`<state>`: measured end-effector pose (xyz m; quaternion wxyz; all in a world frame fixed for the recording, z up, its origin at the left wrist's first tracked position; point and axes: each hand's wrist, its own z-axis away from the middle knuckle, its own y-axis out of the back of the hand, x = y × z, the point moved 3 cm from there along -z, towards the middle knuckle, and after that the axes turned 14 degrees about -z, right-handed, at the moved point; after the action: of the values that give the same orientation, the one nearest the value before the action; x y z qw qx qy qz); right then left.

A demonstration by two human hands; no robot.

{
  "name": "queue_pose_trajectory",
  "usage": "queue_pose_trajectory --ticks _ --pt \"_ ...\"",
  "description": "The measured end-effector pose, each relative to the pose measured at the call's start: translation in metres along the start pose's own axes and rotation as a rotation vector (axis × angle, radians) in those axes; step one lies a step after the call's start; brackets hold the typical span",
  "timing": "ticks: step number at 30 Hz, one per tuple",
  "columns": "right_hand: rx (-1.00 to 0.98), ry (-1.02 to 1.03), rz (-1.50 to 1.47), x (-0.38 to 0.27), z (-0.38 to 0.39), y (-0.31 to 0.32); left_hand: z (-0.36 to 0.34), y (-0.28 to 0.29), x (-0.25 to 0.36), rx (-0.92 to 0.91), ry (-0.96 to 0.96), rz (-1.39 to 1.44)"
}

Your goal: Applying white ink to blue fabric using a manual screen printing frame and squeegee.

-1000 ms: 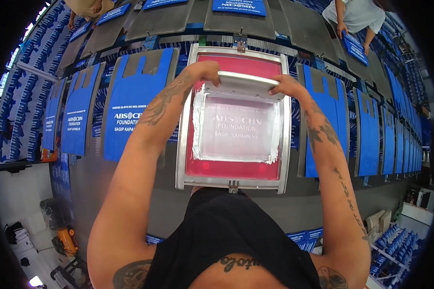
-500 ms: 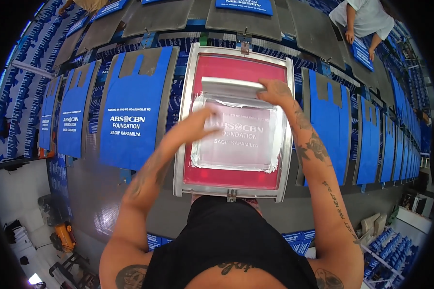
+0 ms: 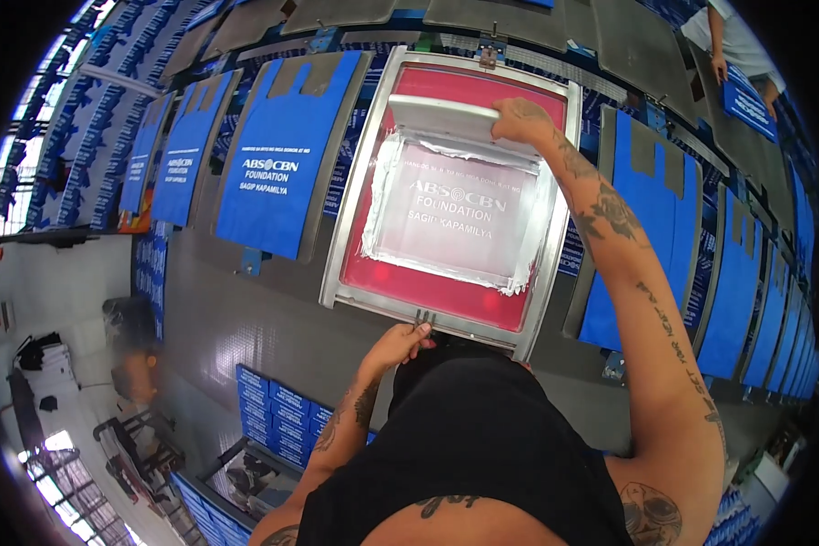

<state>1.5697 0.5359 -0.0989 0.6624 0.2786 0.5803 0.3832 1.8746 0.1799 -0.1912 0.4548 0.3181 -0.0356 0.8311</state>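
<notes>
Printing screen [image 3: 446, 196]: metal frame, red mesh, flat on the counter [image 3: 246, 318]. Right hand [image 3: 519, 120] clamped on the squeegee [image 3: 446, 116] at the screen's far end. Left hand [image 3: 399, 344] pinching the small clip [image 3: 423, 318] on the near frame edge. Blue bags [image 3: 278, 177] on boards either side; stacked blue bags [image 3: 273, 409] below.

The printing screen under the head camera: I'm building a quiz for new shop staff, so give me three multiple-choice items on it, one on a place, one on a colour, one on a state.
1. Where is the left hand?
A. on the squeegee
B. at the small handle on the near edge of the screen frame
C. on a blue bag

2. What colour are the bags on the boards beside the frame?
A. blue
B. yellow
C. green

3. What is the right hand doing?
A. hanging free
B. gripping the squeegee
C. holding a rag

Answers: 1 B, its fingers pinch the handle; 2 A, all are blue; 3 B, its fingers wrap the squeegee's right end.
</notes>
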Motion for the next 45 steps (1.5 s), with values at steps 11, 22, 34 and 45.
queue_pose_trajectory --ticks 11,22,34,45 --pt "-0.173 0.015 -0.025 -0.018 -0.012 0.041 0.086 0.009 0.082 0.204 -0.091 0.03" --pt "-0.077 0.043 -0.04 -0.025 -0.002 0.02 0.056 -0.019 0.031 0.208 -0.153 0.239" --pt "-0.056 0.116 -0.046 -0.029 0.021 -0.003 0.028 -0.029 0.004 0.203 -0.172 0.257" --pt "0.147 0.223 0.082 -0.111 0.232 -0.112 0.026 -0.033 0.002 0.205 -0.251 0.302"
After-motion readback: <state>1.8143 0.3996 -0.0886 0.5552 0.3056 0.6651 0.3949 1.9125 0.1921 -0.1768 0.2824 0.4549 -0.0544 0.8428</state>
